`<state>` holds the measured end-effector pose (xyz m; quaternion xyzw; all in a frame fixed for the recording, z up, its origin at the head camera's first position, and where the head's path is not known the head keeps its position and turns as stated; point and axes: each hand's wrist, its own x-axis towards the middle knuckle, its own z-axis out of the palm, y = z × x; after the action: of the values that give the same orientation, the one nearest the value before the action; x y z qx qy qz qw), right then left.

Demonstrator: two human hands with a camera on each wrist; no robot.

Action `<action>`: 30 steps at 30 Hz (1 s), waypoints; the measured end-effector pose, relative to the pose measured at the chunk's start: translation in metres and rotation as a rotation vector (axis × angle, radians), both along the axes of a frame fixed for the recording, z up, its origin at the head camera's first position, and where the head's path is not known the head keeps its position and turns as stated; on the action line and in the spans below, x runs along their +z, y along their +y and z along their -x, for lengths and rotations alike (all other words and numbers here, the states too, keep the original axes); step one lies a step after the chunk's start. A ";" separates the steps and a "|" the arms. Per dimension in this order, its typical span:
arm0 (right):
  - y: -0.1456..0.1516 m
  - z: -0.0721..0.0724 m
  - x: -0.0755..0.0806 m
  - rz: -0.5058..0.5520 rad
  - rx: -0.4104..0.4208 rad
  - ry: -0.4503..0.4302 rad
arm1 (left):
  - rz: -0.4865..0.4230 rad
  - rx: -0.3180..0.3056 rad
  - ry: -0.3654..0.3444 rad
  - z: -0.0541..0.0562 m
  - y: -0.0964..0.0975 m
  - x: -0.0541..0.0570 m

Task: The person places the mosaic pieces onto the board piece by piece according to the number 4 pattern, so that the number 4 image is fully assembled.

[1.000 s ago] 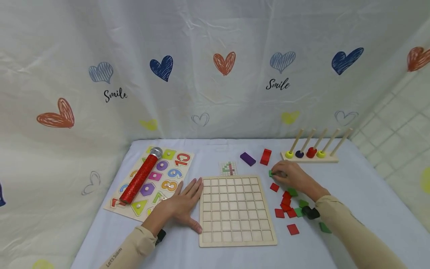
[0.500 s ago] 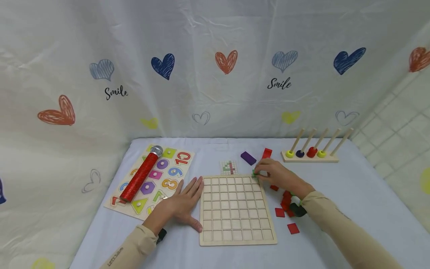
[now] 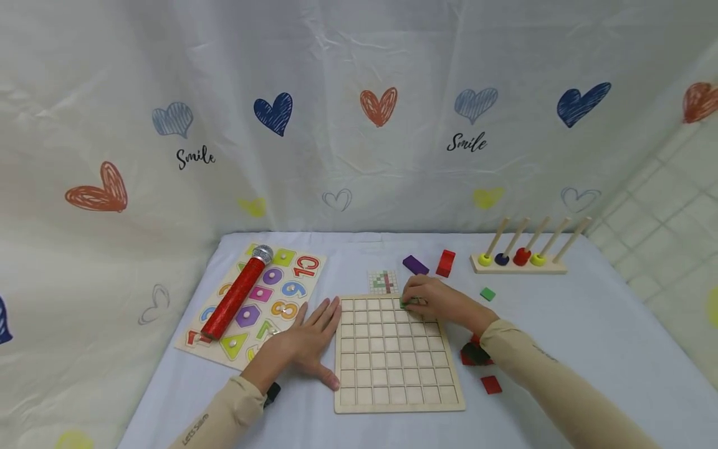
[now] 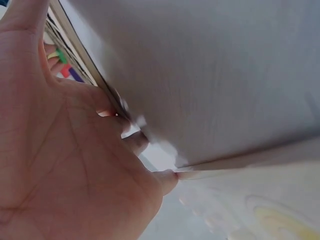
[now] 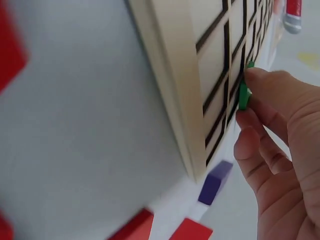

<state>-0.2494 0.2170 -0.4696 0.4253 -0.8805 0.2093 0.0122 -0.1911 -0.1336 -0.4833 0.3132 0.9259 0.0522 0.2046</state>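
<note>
Pinching a green tile [image 3: 402, 305] at its fingertips, the right hand [image 3: 434, 300] has moved left over the board [image 3: 387, 362], bringing the tile to the far row; the spread left hand [image 3: 308, 346] touches the edge beside it.

I've got smooth, matt, pale wood on the grid board [image 3: 392, 352], and the green tile [image 5: 243, 96] looks painted. Over left, the microphone [image 3: 235, 295] glitters, rough red below metallic mesh. Far right, I see a bare-wood peg stand [image 3: 518, 269]; white cloth [image 3: 561, 318] below, a creased, plastic-like sheen on the far curtain [image 3: 314, 156].
</note>
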 end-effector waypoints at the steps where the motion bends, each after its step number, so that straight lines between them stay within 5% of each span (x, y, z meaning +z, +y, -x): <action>1: -0.002 0.001 -0.001 0.004 0.013 0.007 | -0.008 -0.002 0.003 0.001 -0.001 -0.004; 5: -0.009 0.003 -0.004 0.004 0.028 0.021 | -0.016 -0.015 0.026 0.003 -0.002 -0.012; 11: -0.010 0.001 -0.003 0.000 0.006 0.026 | -0.013 -0.024 0.028 0.001 0.000 -0.008; 18: -0.011 -0.004 0.001 0.001 0.029 -0.005 | 0.060 0.013 0.000 -0.008 0.004 0.014; 25: -0.007 -0.013 0.013 0.013 -0.023 -0.058 | -0.007 -0.004 0.020 0.000 -0.003 -0.008; 30: 0.004 -0.016 0.017 -0.032 -0.087 -0.068 | -0.002 -0.001 0.023 0.001 -0.004 -0.013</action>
<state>-0.2332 0.2207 -0.4529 0.3795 -0.9012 0.2086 -0.0156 -0.1924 -0.1377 -0.4959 0.3146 0.9279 0.0494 0.1939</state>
